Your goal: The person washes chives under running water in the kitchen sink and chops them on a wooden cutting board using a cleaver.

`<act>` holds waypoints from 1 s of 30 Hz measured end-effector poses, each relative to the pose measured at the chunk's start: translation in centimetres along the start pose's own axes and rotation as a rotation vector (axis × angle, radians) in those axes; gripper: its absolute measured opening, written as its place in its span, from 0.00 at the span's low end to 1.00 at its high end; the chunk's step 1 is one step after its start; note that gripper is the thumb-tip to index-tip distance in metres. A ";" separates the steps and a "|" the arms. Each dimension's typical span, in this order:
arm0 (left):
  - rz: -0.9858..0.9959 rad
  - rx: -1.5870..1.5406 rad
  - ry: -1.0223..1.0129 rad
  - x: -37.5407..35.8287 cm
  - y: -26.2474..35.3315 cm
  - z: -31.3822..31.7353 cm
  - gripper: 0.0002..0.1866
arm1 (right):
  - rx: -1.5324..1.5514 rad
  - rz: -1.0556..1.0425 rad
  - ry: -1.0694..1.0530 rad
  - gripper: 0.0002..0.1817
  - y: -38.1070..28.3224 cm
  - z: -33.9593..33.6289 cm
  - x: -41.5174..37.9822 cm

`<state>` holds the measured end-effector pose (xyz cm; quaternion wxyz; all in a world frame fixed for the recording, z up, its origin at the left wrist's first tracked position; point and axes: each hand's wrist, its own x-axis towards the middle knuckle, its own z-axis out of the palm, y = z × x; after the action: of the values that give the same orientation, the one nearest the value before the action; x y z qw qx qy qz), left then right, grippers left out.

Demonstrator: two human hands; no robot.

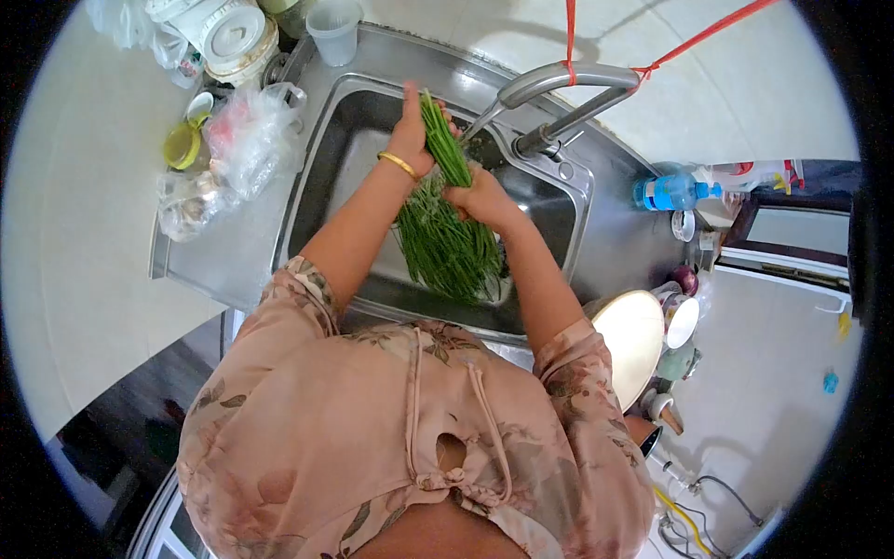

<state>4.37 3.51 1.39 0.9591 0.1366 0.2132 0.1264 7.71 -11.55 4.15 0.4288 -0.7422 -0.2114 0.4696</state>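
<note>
A bunch of long, thin green vegetables hangs over the sink, its stalks pointing up and away, its finer ends fanned out toward me. My right hand is wrapped round the middle of the bunch. Farther up, my left hand, with a gold bangle at the wrist, cups the stalk ends; its thumb points up and its fingertips show on the far side. Water comes from the curved faucet close by the stalks. Part of the basin floor is hidden behind the greens.
Plastic bags and a yellow-green cup lie on the left counter. A clear plastic tub stands at the back-left corner. On the right are a blue bottle and a round pale board. Red cord is tied to the faucet.
</note>
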 end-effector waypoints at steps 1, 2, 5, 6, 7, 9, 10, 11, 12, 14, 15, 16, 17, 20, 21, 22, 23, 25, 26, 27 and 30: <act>0.001 -0.024 -0.010 -0.2 0.3 0.1 0.24 | 0.031 0.009 -0.015 0.12 -0.3 0.0 0.2; 0.023 -0.099 -0.104 -0.4 -0.1 -0.3 0.27 | 0.062 0.017 -0.025 0.12 -0.6 -0.2 0.4; -0.074 0.038 -0.290 -0.8 -2.4 -2.0 0.27 | 0.231 0.081 -0.127 0.09 -0.6 -0.8 0.9; -0.085 0.082 -0.366 -0.8 -2.6 -2.2 0.26 | 0.301 0.111 -0.174 0.08 -0.3 -1.0 0.8; -0.122 0.151 -0.382 -0.6 -2.6 -2.7 0.28 | 0.311 0.116 -0.195 0.10 0.2 -1.2 0.8; -0.190 0.285 -0.408 0.0 -2.7 -3.3 0.30 | 0.326 0.130 -0.246 0.12 1.2 -1.4 0.6; -0.194 0.297 -0.418 -0.6 -2.4 -2.2 0.28 | 0.331 0.085 -0.220 0.10 1.1 -1.3 0.2; -0.198 0.310 -0.428 -1.1 -2.0 -0.9 0.26 | 0.337 0.039 -0.195 0.07 0.7 -1.1 -0.4; -0.201 0.325 -0.438 -1.6 -1.7 0.0 0.24 | 0.343 -0.008 -0.169 0.06 0.6 -0.9 -0.7; -0.122 0.487 -0.346 -1.3 -1.7 0.5 0.20 | 0.315 -0.085 -0.121 0.06 1.0 -0.5 -0.8; -0.083 0.568 -0.302 -1.2 -1.7 0.8 0.17 | 0.301 -0.124 -0.094 0.07 1.3 -0.4 -0.6; -0.015 0.518 -0.242 -1.4 -1.8 1.4 0.12 | 0.282 -0.074 -0.079 0.09 2.3 -0.2 -0.1; 0.018 0.528 -0.204 -1.5 -1.8 1.8 0.12 | 0.230 -0.065 -0.029 0.10 3.5 0.1 -0.2; 0.123 0.518 -0.158 -0.8 -0.8 1.6 0.12 | -0.026 -0.104 0.096 0.27 8.3 1.1 0.5; 0.156 0.597 -0.127 -0.9 -0.5 1.6 0.13 | -0.298 -0.007 0.178 0.34 7.9 1.1 -0.5; 0.187 0.675 -0.096 -1.1 -0.3 1.5 0.14 | -0.568 0.095 0.261 0.41 6.5 1.5 -2.4; 0.216 0.750 -0.065 -1.2 -0.3 1.5 0.15 | -0.839 0.203 0.344 0.48 5.5 1.5 -3.7; 0.301 0.898 -0.056 -1.5 -1.0 1.1 0.17 | -0.628 0.027 0.411 0.61 4.8 0.9 -4.0; 0.341 0.969 -0.052 -1.7 -1.6 0.8 0.18 | -0.597 -0.132 0.493 0.60 4.5 1.0 -3.9; 0.356 0.978 -0.064 -1.8 -2.3 0.4 0.19 | -0.566 -0.294 0.575 0.60 4.2 1.3 -3.7; 0.406 0.928 -0.068 -3.1 -3.8 1.1 0.21 | -0.263 -0.504 0.599 0.58 3.4 2.7 -1.6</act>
<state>2.79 -1.20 2.31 0.7599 0.5911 0.1846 0.1977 4.33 -13.36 1.65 0.4743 -0.8197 -0.3106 0.0821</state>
